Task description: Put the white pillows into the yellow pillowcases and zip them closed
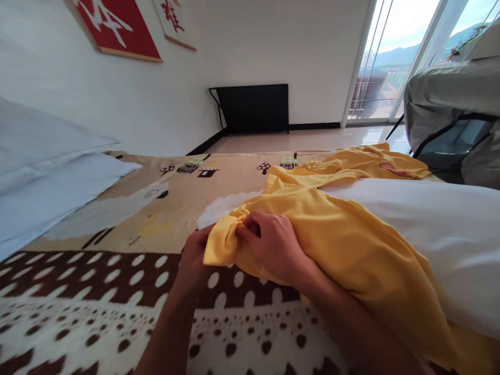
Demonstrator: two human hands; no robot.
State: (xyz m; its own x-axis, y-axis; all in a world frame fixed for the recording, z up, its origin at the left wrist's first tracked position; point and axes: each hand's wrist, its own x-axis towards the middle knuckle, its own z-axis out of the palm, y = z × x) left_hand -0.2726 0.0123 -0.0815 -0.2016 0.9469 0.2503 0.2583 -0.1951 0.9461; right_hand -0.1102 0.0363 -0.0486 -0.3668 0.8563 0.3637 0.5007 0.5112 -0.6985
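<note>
A yellow cloth (344, 224), smooth and loosely folded, lies across the bed and partly over a white pillow (422, 219). Its near left corner is bunched up between my two hands. My right hand (273, 242) is closed, with thumb and fingers pinching the gathered fabric. On the other side of that bunch, my left hand (193, 250) grips the corner, its fingers mostly hidden behind the cloth. A pink patch shows on the far part of the cloth. Whether it is a pillowcase or a garment I cannot tell.
The bed carries a brown, beige and white patterned blanket (136, 276). White pillows (47, 172) are stacked at the left by the wall. A black folded frame (253, 107) leans at the back wall. Grey covered furniture (441, 99) stands right, near a glass door (378, 67).
</note>
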